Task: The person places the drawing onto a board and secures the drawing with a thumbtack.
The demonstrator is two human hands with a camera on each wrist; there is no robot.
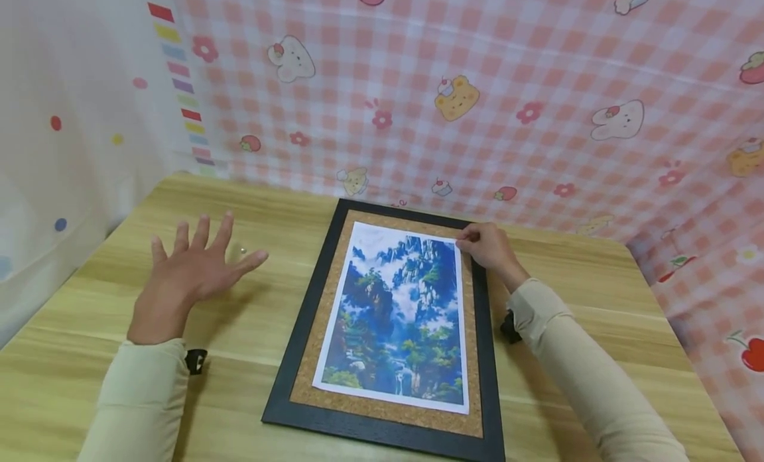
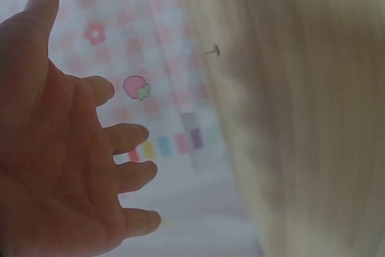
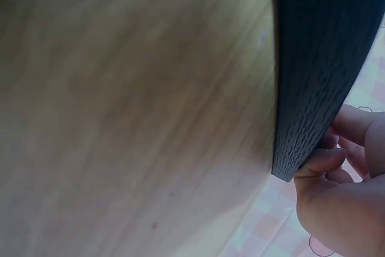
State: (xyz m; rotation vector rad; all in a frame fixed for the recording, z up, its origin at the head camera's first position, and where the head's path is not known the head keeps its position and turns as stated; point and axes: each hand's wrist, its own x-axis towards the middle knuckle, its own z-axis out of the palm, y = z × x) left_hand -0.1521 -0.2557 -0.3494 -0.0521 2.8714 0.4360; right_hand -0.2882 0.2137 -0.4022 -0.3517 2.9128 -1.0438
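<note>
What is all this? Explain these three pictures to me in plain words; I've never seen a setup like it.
There is no machine here, just a person working with two bare hands. The widest picture comes from a camera on the person's head, looking forward and down; the other two come from a camera on each wrist.

On the wood-patterned table lies a cork board in a black frame, with a landscape print on it. A small pin rests on the table by the left hand, which is spread and holds nothing. The right hand has its fingers curled together at the print's upper right corner; what they pinch there is hidden.
</note>
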